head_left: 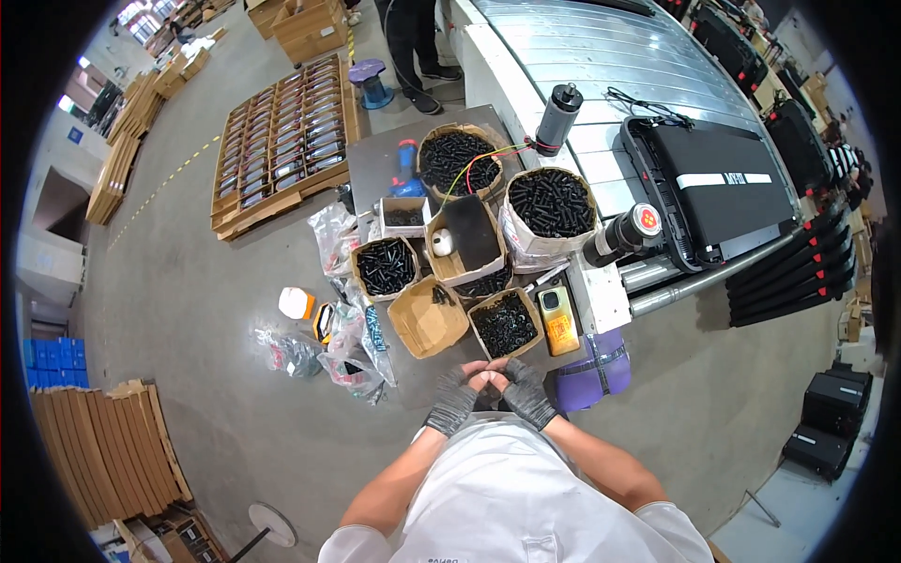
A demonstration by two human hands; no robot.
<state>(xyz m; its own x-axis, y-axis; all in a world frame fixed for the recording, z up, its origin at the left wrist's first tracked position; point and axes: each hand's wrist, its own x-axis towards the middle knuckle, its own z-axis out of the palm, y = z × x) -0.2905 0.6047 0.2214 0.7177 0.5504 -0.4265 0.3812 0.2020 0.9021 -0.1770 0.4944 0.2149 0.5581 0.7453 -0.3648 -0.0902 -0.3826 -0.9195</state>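
Observation:
My left hand (457,401) and my right hand (526,390), both in grey fingerless gloves, meet in front of my body at the table's near edge. Their fingers are closed and pressed together at the tips; whatever may be between them is too small or hidden. Just beyond them stands a cut-down box of small black rings or washers (505,322). To its left is a nearly bare cardboard box (427,319) with a few black bolts at its far corner. More boxes hold black bolts (386,266), (551,203), and an open carton (466,235) contains a small white object.
A phone (558,321) and a marker (546,278) lie right of the boxes. A metal roller conveyor (601,84) carries a black treadmill-like machine (718,178) and grey motor cylinders (558,119). Plastic bags (352,342) hang at the table's left. A purple bundle (593,371) sits low right.

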